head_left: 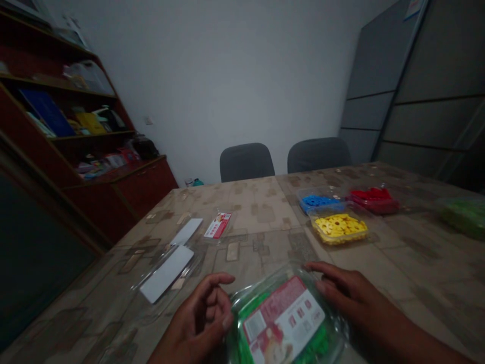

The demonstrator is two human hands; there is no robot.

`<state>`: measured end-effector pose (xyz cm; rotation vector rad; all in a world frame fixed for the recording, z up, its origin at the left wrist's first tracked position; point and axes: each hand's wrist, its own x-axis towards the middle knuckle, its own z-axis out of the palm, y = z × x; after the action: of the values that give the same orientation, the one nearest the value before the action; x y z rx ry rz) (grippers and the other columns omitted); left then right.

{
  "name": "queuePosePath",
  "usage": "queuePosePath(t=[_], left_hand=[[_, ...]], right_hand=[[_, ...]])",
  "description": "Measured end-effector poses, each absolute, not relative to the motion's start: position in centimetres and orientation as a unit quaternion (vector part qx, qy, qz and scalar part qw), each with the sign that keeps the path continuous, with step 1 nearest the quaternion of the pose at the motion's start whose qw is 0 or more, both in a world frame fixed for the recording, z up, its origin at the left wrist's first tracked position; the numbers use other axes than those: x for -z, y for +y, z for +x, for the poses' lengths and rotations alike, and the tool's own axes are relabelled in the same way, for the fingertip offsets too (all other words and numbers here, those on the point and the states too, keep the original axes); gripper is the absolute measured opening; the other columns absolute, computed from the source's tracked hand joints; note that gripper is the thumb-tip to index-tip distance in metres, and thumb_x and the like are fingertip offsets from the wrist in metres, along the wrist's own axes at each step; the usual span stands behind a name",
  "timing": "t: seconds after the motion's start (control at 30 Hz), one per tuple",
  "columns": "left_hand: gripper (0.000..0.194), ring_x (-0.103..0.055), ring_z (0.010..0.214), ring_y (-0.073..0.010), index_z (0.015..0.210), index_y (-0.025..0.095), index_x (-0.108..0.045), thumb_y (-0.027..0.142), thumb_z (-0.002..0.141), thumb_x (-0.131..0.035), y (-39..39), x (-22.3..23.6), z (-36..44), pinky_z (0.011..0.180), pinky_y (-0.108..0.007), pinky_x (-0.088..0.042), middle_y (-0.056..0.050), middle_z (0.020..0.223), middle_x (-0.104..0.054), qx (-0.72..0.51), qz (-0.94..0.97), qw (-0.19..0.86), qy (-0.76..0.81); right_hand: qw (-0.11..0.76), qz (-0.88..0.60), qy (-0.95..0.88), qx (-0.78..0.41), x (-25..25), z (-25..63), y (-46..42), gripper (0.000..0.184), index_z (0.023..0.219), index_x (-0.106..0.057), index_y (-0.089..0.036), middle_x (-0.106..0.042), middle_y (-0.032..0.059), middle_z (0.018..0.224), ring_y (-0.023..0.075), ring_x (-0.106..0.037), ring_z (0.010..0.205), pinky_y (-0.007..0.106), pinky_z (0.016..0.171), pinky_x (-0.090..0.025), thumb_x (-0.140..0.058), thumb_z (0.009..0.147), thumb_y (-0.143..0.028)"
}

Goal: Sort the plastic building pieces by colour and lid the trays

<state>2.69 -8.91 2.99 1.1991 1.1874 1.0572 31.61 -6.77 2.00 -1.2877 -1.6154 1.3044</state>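
At six o'clock in my view, the clear plastic box point(280, 323) of green pieces point(316, 346) sits on the desk point(257, 197), label point(284, 321) up; I judge it light, with thin, slick walls that would flex or crackle if squeezed hard. My left hand point(200, 318) has a loose, half-curled, unclenched grip beside the box's nine o'clock side, while my right hand point(346, 290) has fingers at its one o'clock corner, though I can't tell whether they pinch it. I'd take it low by opposite sides, pressing gently.
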Motion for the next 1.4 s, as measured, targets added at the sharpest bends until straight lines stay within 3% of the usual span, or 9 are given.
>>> queuePosePath(t=[0.1, 0.27, 0.4, 0.53, 0.63, 0.7, 0.9, 1.13, 1.4], left_hand=[[0.049, -0.045, 0.043, -0.0062, 0.108, 0.024, -0.062, 0.055, 0.072, -0.071, -9.0, -4.4, 2.6, 0.038, -0.016, -0.031, 0.003, 0.069, -0.059, -0.399, 0.502, 0.577, 0.505], [0.051, -0.043, 0.043, -0.0042, 0.114, 0.022, -0.061, 0.053, 0.074, -0.07, -8.3, -5.2, 3.7, 0.041, -0.017, -0.029, -0.002, 0.074, -0.067, -0.341, 0.549, 0.622, 0.442], [0.058, -0.057, 0.061, -0.0091, 0.12, 0.024, -0.058, 0.042, 0.069, -0.079, -7.8, -4.7, 6.6, 0.055, -0.019, -0.038, 0.0, 0.076, -0.065, -0.293, 0.545, 0.688, 0.379], [0.053, -0.061, 0.057, -0.0105, 0.115, 0.022, -0.058, 0.041, 0.07, -0.079, -7.6, -6.0, 8.2, 0.05, -0.017, -0.043, 0.004, 0.065, -0.06, -0.405, 0.471, 0.674, 0.399], [0.057, -0.046, 0.032, -0.0036, 0.124, 0.026, -0.045, 0.04, 0.076, -0.073, -7.6, -7.3, 7.9, 0.03, -0.011, -0.03, 0.006, 0.066, -0.061, -0.487, 0.451, 0.575, 0.478], [0.062, -0.048, 0.031, -0.004, 0.126, 0.029, -0.04, 0.037, 0.075, -0.074, -7.6, -7.6, 7.7, 0.027, -0.012, -0.033, 0.006, 0.075, -0.063, -0.54, 0.437, 0.526, 0.49], [0.04, -0.051, 0.034, -0.0066, 0.108, 0.025, -0.049, 0.043, 0.078, -0.07, -8.7, -5.9, 6.7, 0.034, -0.015, -0.04, 0.006, 0.065, -0.062, -0.537, 0.441, 0.544, 0.471], [0.036, -0.046, 0.045, -0.0064, 0.105, 0.026, -0.055, 0.049, 0.079, -0.067, -9.3, -4.8, 2.7, 0.039, -0.015, -0.035, 0.005, 0.073, -0.06, -0.543, 0.454, 0.466, 0.53], [0.046, -0.048, 0.053, -0.0085, 0.105, 0.022, -0.06, 0.051, 0.072, -0.073, -10.3, 1.1, 3.1, 0.047, -0.018, -0.034, 0.003, 0.072, -0.055, -0.492, 0.469, 0.53, 0.507]], right_hand=[[0.354, -0.479, -0.64, -0.486, -3.2, 31.9, -6.7, 0.042, 0.122, -0.065, -0.023, -0.071, 0.0105, 0.106, 0.0263, -0.066, 0.092, 0.036, 0.077, -0.052, -0.053, 0.09, -0.048], [0.311, -0.417, -0.714, -0.469, -5.2, 31.4, -6.5, 0.032, 0.109, -0.073, -0.026, -0.075, 0.0058, 0.09, 0.0222, -0.067, 0.078, 0.03, 0.067, -0.052, -0.055, 0.09, -0.044], [0.295, -0.381, -0.735, -0.478, -6.2, 30.4, -6.4, 0.028, 0.103, -0.075, -0.025, -0.074, 0.0037, 0.085, 0.0195, -0.065, 0.076, 0.027, 0.064, -0.05, -0.057, 0.089, -0.042], [0.353, -0.422, -0.693, -0.466, -6.1, 30.6, -6.3, 0.039, 0.115, -0.068, -0.023, -0.07, 0.0063, 0.096, 0.0208, -0.063, 0.085, 0.03, 0.071, -0.049, -0.05, 0.091, -0.049], [0.382, -0.463, -0.633, -0.489, -5.0, 31.0, -6.6, 0.059, 0.129, -0.055, -0.021, -0.064, 0.0038, 0.08, 0.019, -0.059, 0.072, 0.029, 0.062, -0.045, -0.054, 0.084, -0.06], [0.367, -0.445, -0.609, -0.545, -4.3, 30.8, -7.1, 0.071, 0.13, -0.052, -0.02, -0.058, 0.0003, 0.069, 0.0162, -0.054, 0.061, 0.026, 0.053, -0.04, -0.06, 0.076, -0.065], [0.389, -0.467, -0.539, -0.583, -5.2, 30.1, -7.4, 0.068, 0.127, -0.051, -0.02, -0.061, -0.0006, 0.066, 0.0108, -0.048, 0.049, 0.021, 0.044, -0.035, -0.06, 0.077, -0.066], [0.383, -0.513, -0.566, -0.519, -4.9, 31.0, -5.4, 0.05, 0.101, -0.071, -0.019, -0.073, 0.0094, 0.098, 0.027, -0.066, 0.087, 0.035, 0.072, -0.052, -0.059, 0.077, -0.062], [0.314, -0.555, -0.672, -0.377, -2.1, 29.9, -5.6, 0.043, 0.112, -0.07, -0.019, -0.075, 0.0103, 0.097, 0.0289, -0.068, 0.083, 0.041, 0.073, -0.051, -0.046, 0.091, -0.048]])
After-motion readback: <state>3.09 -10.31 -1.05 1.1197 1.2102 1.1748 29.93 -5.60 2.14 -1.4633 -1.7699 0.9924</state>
